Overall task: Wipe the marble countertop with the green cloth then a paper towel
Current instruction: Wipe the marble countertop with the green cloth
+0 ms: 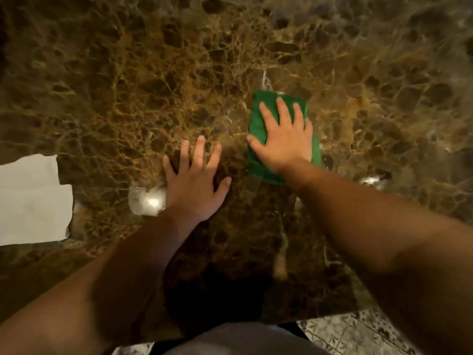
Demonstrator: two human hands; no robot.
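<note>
A brown veined marble countertop (128,93) fills the view. My right hand (281,139) lies flat, fingers spread, pressing on a folded green cloth (258,119) near the middle of the counter. My left hand (194,180) rests flat on the bare marble just left of the cloth, fingers apart, holding nothing. A white paper towel (30,201) lies on the counter at the far left, well apart from both hands.
The near edge of the counter runs along the bottom, with patterned floor tiles (345,334) below it and my body against it. Bright light reflections (151,201) shine on the marble beside my left wrist and to the right.
</note>
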